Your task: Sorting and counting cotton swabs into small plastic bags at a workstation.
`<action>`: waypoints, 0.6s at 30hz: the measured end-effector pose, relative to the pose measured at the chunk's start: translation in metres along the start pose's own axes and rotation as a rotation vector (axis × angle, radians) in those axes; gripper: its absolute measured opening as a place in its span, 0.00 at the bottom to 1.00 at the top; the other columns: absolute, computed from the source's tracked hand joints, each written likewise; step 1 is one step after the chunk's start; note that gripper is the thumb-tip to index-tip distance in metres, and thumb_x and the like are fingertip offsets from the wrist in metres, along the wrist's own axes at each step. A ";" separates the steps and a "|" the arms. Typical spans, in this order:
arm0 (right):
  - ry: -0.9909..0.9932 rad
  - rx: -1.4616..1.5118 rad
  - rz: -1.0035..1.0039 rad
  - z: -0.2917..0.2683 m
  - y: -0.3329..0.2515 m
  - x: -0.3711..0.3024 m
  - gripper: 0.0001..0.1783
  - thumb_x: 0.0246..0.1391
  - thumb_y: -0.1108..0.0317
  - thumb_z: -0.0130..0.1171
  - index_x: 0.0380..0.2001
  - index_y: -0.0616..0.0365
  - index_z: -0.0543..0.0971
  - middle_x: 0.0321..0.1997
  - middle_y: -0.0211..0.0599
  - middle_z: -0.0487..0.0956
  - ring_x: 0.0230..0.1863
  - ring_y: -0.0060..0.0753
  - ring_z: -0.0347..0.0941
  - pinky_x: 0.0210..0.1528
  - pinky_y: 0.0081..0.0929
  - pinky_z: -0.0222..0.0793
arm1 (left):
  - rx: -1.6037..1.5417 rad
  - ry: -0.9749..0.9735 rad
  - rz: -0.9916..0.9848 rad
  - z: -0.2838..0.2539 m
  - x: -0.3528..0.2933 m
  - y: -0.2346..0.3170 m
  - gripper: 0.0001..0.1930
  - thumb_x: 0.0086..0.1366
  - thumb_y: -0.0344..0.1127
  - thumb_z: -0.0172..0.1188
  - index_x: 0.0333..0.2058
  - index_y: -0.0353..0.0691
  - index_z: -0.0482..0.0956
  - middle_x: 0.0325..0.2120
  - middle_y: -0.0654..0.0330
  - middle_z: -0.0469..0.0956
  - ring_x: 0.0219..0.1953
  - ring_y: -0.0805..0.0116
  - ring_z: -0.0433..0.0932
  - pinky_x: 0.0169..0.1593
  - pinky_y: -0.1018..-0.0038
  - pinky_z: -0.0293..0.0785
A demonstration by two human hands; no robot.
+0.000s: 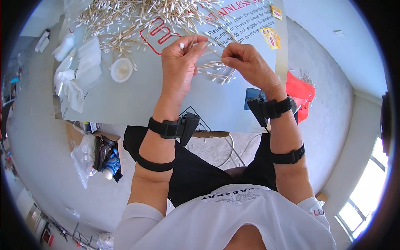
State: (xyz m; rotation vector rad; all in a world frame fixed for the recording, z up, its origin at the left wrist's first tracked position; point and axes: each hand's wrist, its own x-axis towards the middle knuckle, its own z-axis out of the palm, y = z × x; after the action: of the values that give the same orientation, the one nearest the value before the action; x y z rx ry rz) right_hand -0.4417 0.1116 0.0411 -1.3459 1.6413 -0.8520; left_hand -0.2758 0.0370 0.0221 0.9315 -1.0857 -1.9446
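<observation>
My left hand [180,64] is closed in a pinch above the table, and a white cotton tip [181,46] shows between its fingers. Opposite it, my right hand [249,64] pinches too, thumb against the bent forefinger. A thin cotton swab [214,53] spans the gap between both sets of fingertips. Just below the hands lies a small group of cotton swabs [218,71], roughly lined up. Beyond them a large loose heap of wooden-stick cotton swabs [137,18] spreads over the far side of the table. A small round white tub [121,70] stands left of my left hand.
Clear plastic bags [88,58] and a crumpled white wrapper [71,85] lie at the table's left. Yellow packets [271,38] are at the far right of the grey printed sheet [137,100]. A red bag [299,93] sits beyond the right edge; an open cardboard box [121,152] is below left.
</observation>
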 end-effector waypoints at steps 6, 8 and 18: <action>0.151 0.314 0.078 0.007 -0.006 -0.002 0.09 0.52 0.67 0.56 0.30 0.64 0.76 0.20 0.27 0.71 0.23 0.17 0.62 0.27 0.16 0.60 | -0.006 0.085 0.083 -0.002 0.003 -0.004 0.04 0.59 0.29 0.58 0.31 0.34 0.77 0.15 0.72 0.66 0.12 0.87 0.54 0.14 0.86 0.49; 0.278 0.577 0.168 0.012 -0.009 -0.003 0.10 0.52 0.66 0.56 0.31 0.64 0.77 0.20 0.28 0.73 0.24 0.17 0.64 0.28 0.15 0.61 | -0.065 0.113 0.070 -0.003 0.005 -0.005 0.04 0.59 0.29 0.58 0.30 0.34 0.76 0.15 0.71 0.66 0.12 0.87 0.54 0.14 0.86 0.49; 0.386 -0.341 -0.180 0.025 -0.016 -0.004 0.05 0.42 0.73 0.61 0.24 0.62 0.77 0.25 0.36 0.74 0.28 0.35 0.72 0.29 0.28 0.66 | -0.053 0.097 0.099 -0.003 0.004 -0.005 0.04 0.58 0.28 0.60 0.28 0.36 0.76 0.14 0.72 0.66 0.13 0.87 0.54 0.14 0.86 0.50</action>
State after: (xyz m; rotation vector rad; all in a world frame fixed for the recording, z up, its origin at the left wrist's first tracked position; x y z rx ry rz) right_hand -0.4117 0.1123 0.0453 -1.6600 2.0567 -1.0189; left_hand -0.2759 0.0347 0.0152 0.9165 -1.0013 -1.8202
